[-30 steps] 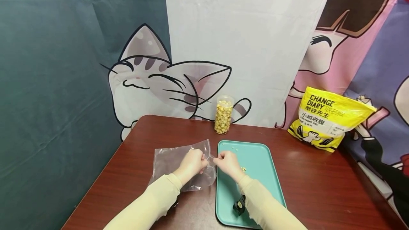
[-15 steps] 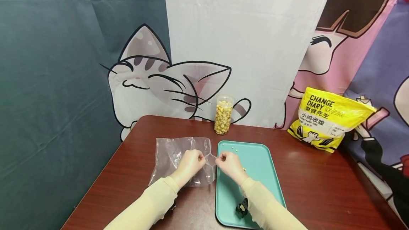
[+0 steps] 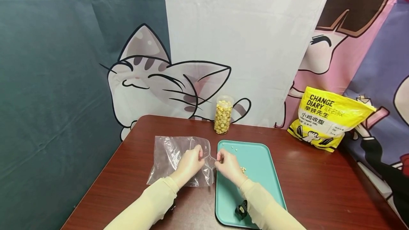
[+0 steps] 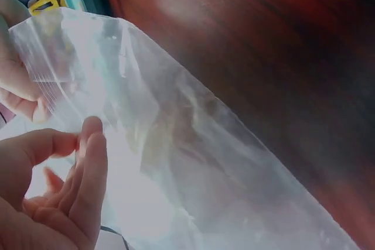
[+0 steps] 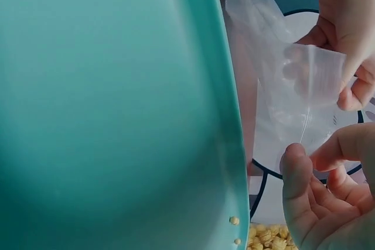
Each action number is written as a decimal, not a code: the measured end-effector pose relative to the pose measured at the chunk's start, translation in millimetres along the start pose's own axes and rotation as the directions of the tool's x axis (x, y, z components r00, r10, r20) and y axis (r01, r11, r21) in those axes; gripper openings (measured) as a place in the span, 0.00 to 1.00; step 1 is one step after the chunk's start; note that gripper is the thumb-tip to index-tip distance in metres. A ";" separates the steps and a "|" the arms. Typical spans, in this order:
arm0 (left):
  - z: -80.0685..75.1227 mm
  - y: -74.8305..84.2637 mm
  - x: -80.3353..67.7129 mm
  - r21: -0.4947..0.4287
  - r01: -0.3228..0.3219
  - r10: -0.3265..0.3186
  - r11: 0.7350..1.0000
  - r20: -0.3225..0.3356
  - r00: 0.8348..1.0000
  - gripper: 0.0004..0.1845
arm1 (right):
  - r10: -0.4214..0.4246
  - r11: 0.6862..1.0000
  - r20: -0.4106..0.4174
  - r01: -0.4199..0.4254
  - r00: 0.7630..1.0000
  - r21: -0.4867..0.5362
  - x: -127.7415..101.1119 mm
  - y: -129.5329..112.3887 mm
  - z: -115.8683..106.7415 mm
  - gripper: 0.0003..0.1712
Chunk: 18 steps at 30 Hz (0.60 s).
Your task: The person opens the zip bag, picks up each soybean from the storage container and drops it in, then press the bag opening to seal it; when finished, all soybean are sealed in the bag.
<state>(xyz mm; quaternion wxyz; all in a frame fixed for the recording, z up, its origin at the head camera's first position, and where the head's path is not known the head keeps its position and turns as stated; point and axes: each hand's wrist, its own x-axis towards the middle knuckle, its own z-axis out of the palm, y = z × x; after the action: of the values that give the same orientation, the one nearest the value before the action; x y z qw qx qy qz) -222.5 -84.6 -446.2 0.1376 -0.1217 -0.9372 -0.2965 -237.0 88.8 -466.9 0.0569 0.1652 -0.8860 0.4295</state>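
With twelve o'clock straight ahead of the person, the teal tray [image 3: 258, 159] lies partly beneath the right sleeve [image 3: 271, 205] at five o'clock, its three-o'clock rim giving onto a broad run of the surface [image 3: 313, 187], which has a slanted edge out at nine. The left hand [image 3: 189, 162] pinches the clear plastic bag [image 3: 167, 155] near its three-o'clock end, most of it spreading toward nine and ten, and the right hand [image 3: 228, 166], above the tray's nine-o'clock rim, pinches that same end. Beyond, a popcorn jar [image 3: 222, 117] stands near twelve, a yellow pouch [image 3: 329, 120] at two.
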 end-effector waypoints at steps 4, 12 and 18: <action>0.1 -5.8 -0.1 -0.018 0.031 -0.030 0.999 0.044 0.999 0.11 | 0.002 1.000 0.005 -0.002 1.000 0.003 -0.4 0.2 -0.8 0.10; -4.9 -13.1 1.7 -0.077 0.064 -0.053 0.995 0.138 0.989 0.09 | 0.035 0.999 0.023 -0.035 0.999 -0.005 -0.8 4.6 -5.0 0.10; -9.4 -14.3 4.3 -0.111 0.075 -0.056 0.991 0.166 0.984 0.05 | 0.059 0.998 0.031 -0.059 0.998 -0.003 0.3 9.6 -9.1 0.10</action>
<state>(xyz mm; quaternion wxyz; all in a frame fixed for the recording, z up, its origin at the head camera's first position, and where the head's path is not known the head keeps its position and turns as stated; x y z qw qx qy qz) -229.2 -100.9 -444.8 0.0434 -0.1224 -0.9299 -0.3442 -240.9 101.3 -468.2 0.0305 0.1458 -0.8916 0.4276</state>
